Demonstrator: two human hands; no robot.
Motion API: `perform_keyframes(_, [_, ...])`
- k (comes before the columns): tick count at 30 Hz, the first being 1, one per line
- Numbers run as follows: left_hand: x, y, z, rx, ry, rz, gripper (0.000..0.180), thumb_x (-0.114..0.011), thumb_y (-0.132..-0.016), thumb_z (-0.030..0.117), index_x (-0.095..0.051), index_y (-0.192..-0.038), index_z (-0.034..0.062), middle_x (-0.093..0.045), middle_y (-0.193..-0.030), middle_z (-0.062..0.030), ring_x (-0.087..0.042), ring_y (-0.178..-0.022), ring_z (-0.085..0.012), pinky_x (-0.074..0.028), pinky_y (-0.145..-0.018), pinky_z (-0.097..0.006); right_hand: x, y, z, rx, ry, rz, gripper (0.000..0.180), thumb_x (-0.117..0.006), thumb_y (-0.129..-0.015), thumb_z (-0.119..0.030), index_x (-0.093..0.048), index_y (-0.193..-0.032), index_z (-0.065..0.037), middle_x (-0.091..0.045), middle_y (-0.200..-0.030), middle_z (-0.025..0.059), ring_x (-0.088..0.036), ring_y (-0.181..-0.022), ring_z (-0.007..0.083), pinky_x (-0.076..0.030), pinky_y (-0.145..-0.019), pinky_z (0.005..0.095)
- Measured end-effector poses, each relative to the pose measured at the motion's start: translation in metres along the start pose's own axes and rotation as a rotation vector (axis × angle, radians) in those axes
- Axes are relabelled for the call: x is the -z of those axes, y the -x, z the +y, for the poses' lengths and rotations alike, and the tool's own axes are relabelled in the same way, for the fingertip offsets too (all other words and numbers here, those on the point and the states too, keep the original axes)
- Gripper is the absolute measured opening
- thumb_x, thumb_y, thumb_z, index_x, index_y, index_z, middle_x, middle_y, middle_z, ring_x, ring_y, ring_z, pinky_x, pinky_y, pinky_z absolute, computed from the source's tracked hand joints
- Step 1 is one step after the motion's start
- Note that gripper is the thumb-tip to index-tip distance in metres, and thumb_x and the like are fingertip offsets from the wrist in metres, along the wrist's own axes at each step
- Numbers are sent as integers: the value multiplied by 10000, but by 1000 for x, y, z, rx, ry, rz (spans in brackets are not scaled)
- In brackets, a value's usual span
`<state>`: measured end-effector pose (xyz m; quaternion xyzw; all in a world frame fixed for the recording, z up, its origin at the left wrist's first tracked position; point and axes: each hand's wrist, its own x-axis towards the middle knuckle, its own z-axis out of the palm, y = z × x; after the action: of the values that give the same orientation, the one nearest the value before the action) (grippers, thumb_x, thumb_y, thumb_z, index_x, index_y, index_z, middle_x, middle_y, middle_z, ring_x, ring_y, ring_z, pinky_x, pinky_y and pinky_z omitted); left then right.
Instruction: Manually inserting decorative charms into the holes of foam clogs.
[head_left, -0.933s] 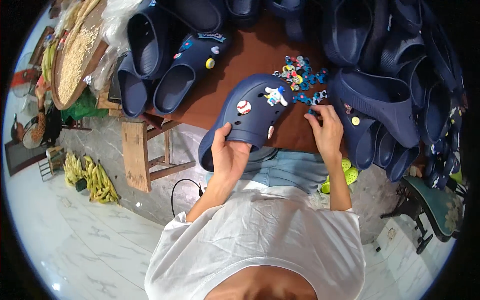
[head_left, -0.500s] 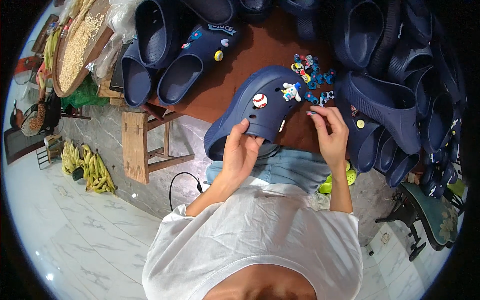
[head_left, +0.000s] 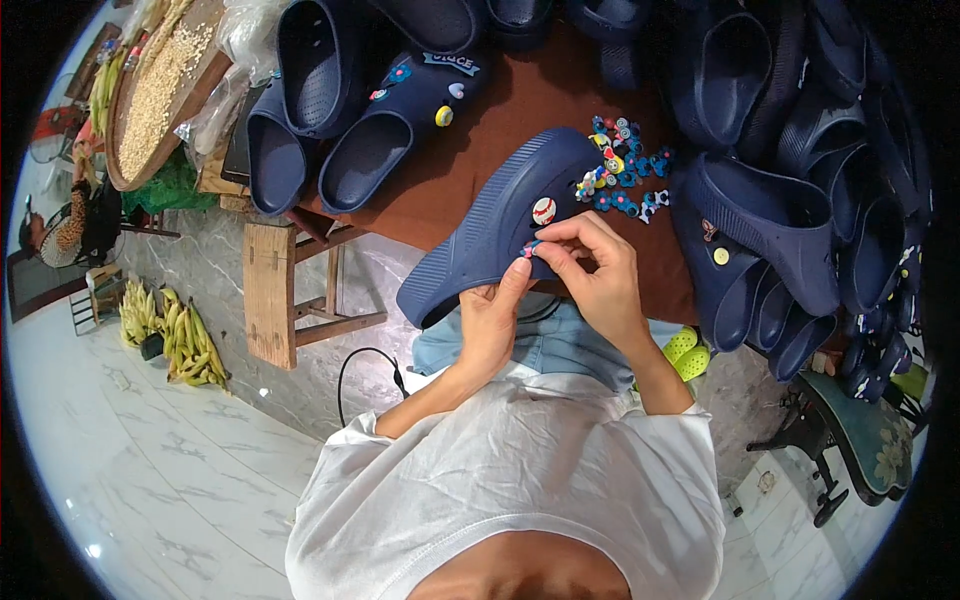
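Observation:
My left hand (head_left: 492, 318) grips a navy blue clog (head_left: 490, 225) at its open side, fingers tucked inside and thumb on the outer surface. A round baseball charm (head_left: 543, 211) sits on the clog's upper, and a white charm (head_left: 588, 185) shows near its toe. Between the thumb and fingertips of my right hand (head_left: 600, 275) is a small pink and blue shoe charm (head_left: 529, 249), held against the clog close to my left thumb. Past the toe, a loose heap of colourful charms (head_left: 625, 160) lies on the brown tabletop (head_left: 530, 95).
Navy clogs (head_left: 385, 150) stand at the back left, some with charms; many more clogs (head_left: 760, 220) pile up at right. A wooden stool (head_left: 270, 295) is at left, below a tray of pale grains (head_left: 160, 105). Bananas (head_left: 193, 340) lie on the floor. Lime green clogs (head_left: 687, 353) are beneath the table.
My right hand has moved left from beside the charm heap to the clog, bringing the small charm. The clog has turned, showing more of its side.

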<state>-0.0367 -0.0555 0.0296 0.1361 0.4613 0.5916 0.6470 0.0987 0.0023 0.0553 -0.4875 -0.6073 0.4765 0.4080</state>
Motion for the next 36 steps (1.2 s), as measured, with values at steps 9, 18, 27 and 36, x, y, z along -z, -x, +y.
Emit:
perform_keyframes(9, [0,1,-3,-78,-70,20,345,-705,-911,69,-590,-1229,1,-634,-1180,-75,-596,-1071,-141,-463,-957,-282,-3,5,8,-79,-99,7,85,-717,-854,-38,-676,-922,-7,-669,-848,64,-662,-717,146,-522,-636,262])
perform_keyframes(18, [-3,-4,2,-29,-5,104,354,-734,-876,37,-598,-1200,1,-628,-1144,-64,-592,-1023,-138,-474,-913,-279,-11,20,5,374,478,23,332,-666,-785,30,-658,-1112,-25,-623,-945,93,-620,-852,276,-519,-733,379])
perform_keyframes(27, [3,-18,9,-33,9,97,361,-724,-871,17,-570,-1198,20,-616,-1119,-50,-596,-995,-135,-482,-884,-276,-19,28,8,257,286,-4,424,-614,-830,33,-617,-1250,-23,-583,-1068,131,-601,-948,317,-503,-825,398])
perform_keyframes(36, [3,-27,26,-6,13,143,440,-673,-870,46,-508,-1276,4,-610,-1200,-100,-635,-1060,-181,-548,-917,-315,0,39,21,186,243,52,334,-606,-867,19,-640,-1196,-27,-582,-1107,142,-610,-995,283,-522,-798,363])
